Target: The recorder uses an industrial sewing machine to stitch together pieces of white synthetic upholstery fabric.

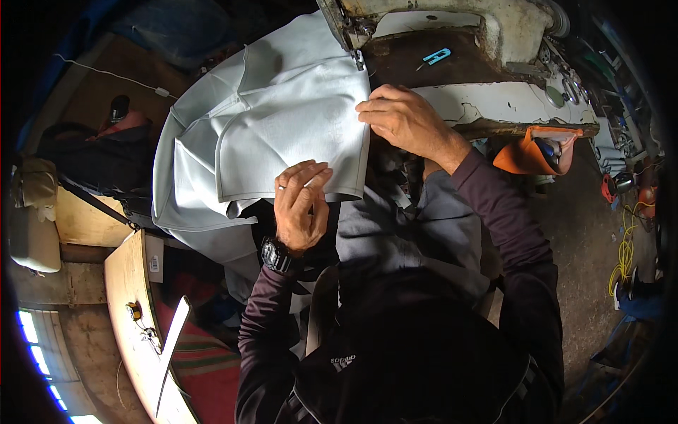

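A large light-grey sheet of sewn, leather-like material point(296, 120), with stitched seams and folds, spreads over the sewing table. Its right edge runs up to the presser foot point(359, 60) of an old sewing machine point(505, 28). My right hand point(409, 124) pinches that right edge between thumb and fingertips, a little below the foot. At the near edge, my left hand point(302, 205) has its fingers bent over the top of the material; its thumb is partly hidden. A ring and a black wristwatch point(275, 254) are on the left hand and wrist.
Blue thread snips point(437, 56) lie on the machine bed. An orange pouch point(544, 150) hangs from the table's front edge. To the left stand a black bag point(88, 166) and a wooden board point(131, 283). Yellow cord point(623, 258) lies at the right.
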Action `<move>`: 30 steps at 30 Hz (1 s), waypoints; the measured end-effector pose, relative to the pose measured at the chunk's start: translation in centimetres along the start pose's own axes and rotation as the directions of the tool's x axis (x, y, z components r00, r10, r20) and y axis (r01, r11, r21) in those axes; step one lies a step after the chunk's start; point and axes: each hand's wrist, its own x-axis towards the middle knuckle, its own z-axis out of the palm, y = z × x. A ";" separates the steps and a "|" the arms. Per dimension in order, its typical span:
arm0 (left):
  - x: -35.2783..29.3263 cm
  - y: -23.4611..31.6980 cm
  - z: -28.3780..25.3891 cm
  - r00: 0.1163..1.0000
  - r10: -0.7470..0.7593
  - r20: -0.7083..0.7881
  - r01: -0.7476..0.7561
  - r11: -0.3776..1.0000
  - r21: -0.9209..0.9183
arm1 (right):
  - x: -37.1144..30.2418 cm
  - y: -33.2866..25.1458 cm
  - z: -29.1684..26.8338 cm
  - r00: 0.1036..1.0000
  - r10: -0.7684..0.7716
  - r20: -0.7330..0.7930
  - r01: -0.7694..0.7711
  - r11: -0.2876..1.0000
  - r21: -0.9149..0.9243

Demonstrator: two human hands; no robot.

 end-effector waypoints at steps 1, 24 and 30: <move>-0.2 0.2 0.0 1.000 0.009 0.008 -0.009 1.000 0.000 | -0.1 -0.1 0.0 1.000 -0.002 -0.005 0.002 1.000 -0.001; 1.9 1.0 0.7 0.982 0.083 -0.172 -0.066 0.993 0.103 | 1.9 -4.2 -3.6 0.990 -0.127 0.062 0.126 0.992 0.019; 2.7 1.3 0.4 0.972 0.081 -0.223 -0.064 0.995 0.081 | 1.7 -7.1 -5.2 0.984 -0.171 0.041 0.171 0.985 0.003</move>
